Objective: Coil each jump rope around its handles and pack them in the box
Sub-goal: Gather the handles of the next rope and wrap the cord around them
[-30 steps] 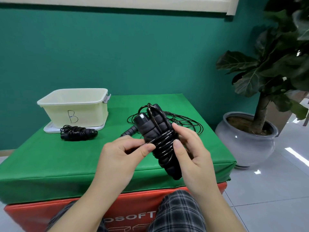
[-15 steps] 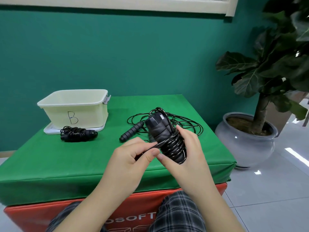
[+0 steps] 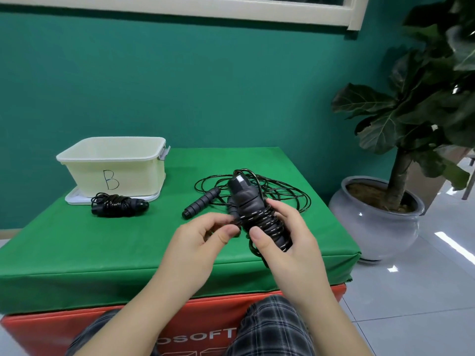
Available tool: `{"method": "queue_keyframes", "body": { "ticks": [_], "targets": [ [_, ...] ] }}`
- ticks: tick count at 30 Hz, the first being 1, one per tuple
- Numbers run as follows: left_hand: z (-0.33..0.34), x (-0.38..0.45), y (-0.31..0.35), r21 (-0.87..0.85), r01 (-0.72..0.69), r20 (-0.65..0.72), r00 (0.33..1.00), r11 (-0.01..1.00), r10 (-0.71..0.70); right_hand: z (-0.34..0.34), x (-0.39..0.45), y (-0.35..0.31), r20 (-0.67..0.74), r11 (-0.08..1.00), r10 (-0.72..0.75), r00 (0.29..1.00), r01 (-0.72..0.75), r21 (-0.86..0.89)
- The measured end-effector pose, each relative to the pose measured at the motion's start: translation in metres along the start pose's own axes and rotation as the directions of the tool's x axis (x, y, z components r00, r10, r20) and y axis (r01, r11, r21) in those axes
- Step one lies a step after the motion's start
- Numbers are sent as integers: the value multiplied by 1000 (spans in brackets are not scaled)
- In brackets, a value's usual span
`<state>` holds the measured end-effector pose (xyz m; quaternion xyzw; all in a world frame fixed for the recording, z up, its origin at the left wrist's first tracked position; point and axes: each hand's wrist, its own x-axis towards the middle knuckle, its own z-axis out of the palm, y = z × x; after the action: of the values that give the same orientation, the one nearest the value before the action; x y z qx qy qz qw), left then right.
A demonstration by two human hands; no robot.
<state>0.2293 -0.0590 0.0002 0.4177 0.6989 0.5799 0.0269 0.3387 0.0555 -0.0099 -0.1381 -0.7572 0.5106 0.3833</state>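
Progress, as I judge it: one coiled rope (image 3: 119, 204) lies on the counter (image 3: 77, 242) just before the box (image 3: 113, 170), unpacked. My right hand (image 3: 285, 242) grips a second bundle (image 3: 259, 217), left fingers (image 3: 226, 233) pinching its cord; a third rope (image 3: 290, 194) lies loose.

Surface (image 3: 77, 253) is a green padded mat stacked on a red-orange block (image 3: 205, 327) with partial white lettering "OSOFT" on its front face. Teal wall (image 3: 205, 86) behind, cream window frame (image 3: 354, 11) along the top edge. Right of the mat: potted plant (image 3: 424, 98), big dark leaves, brown trunk, standing in a glossy grey ceramic pot (image 3: 372, 227) on the floor. Floor (image 3: 424, 304) is light grey tile with bright reflections. Plaid trousers (image 3: 270, 327) at the bottom edge, in front of the block.
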Motion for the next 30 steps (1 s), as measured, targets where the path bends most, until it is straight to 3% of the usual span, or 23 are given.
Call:
{"method": "queue_keyframes", "body": {
  "ticks": [3, 6, 10, 17, 24, 30],
  "targets": [
    [2, 1, -1, -26, 54, 23, 998, 998, -53, 2, -1, -2, 46, 999, 1, 999, -3, 48],
    [3, 1, -1, -95, -1, 119, 993, 995, 12, 7, -3, 0, 83, 998, -2, 997, -3, 59],
    [-3, 3, -10, -96, 6, 132, 991, 995, 7, 9, -5, 2, 130, 998, 12, 991, -20, 60],
    [-8, 2, -11, 167, -34, 85, 996, 985, 20, 7, 0, 1, 2, 994, -76, 997, 76, 78],
    [-10, 1, 0, 134, -31, 34, 999, 990, 27, 5, 4, 7, -109, 994, -70, 992, 78, 70],
    [-6, 0, 9, 182, -31, -20, 999, 983, 35, 6, 3, 9, -109, 998, -63, 992, 63, 2]
  ]
}}
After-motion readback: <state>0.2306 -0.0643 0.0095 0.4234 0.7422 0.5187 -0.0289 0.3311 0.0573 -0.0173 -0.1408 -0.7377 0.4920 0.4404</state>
